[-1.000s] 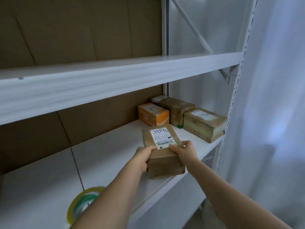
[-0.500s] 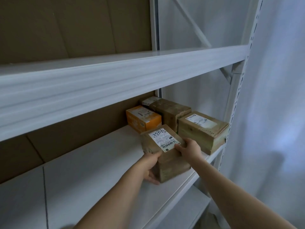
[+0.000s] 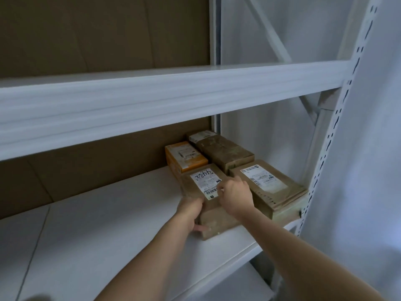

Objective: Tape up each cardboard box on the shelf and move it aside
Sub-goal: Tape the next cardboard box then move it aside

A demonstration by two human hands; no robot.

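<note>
White shelf [image 3: 112,216] — hands on box [image 3: 201,187]

my right hand [image 3: 235,197] covers the near right part of the box [image 3: 208,205] top and the corner of its label [image 3: 205,184]. my left hand [image 3: 191,215] hides the box's near left edge. label print is too small to read. the rear box [image 3: 201,135] is mostly hidden behind the dark box [image 3: 225,152].

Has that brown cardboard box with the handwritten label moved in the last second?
Yes. The brown cardboard box with the handwritten label slid back and rightward, now nestled against the small orange box, which stayed put.
</note>
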